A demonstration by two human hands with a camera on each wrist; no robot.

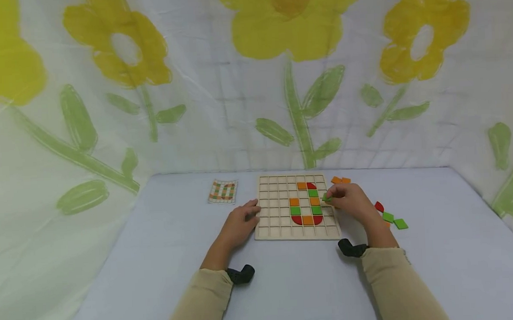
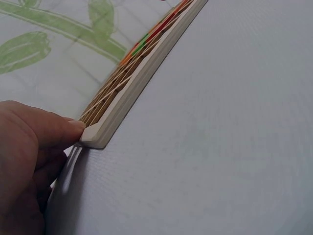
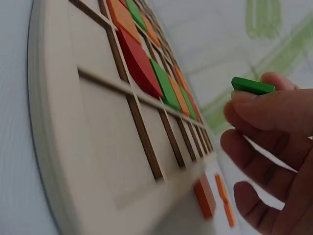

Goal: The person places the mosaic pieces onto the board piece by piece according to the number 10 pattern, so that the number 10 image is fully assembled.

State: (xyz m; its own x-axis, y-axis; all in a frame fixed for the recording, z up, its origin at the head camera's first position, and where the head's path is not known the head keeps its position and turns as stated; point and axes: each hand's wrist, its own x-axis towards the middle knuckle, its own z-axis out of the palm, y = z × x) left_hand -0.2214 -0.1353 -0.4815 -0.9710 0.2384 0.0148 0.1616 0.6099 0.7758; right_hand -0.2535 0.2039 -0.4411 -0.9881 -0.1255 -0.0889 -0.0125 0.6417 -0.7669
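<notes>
head view first: a wooden grid board point(image 1: 281, 228) is seen lying flat on the pale worktop point(image 1: 296, 282), partly filled with orange, green and red tiles. the left hand point(image 1: 238, 226) is rested at the board's left edge, fingers relaxed and touching the rim. a green tile point(image 1: 327, 198) is pinched in the fingers of the right hand point(image 1: 353, 202), held just over the board's right columns. loose tiles point(image 1: 392, 218) are scattered on the worktop to the right of the board, and a pattern card point(image 1: 222, 191) is laid to its left.

left wrist view: a fingertip of the left hand point(image 2: 29, 156) is pressed against the corner of the board point(image 2: 122, 105); nothing is gripped.

right wrist view: the green tile point(image 3: 252, 86) is held between thumb and forefinger of the right hand point(image 3: 274, 142), beside and slightly above the board point(image 3: 88, 147), apart from it. the remaining fingers are loosely curled below.
</notes>
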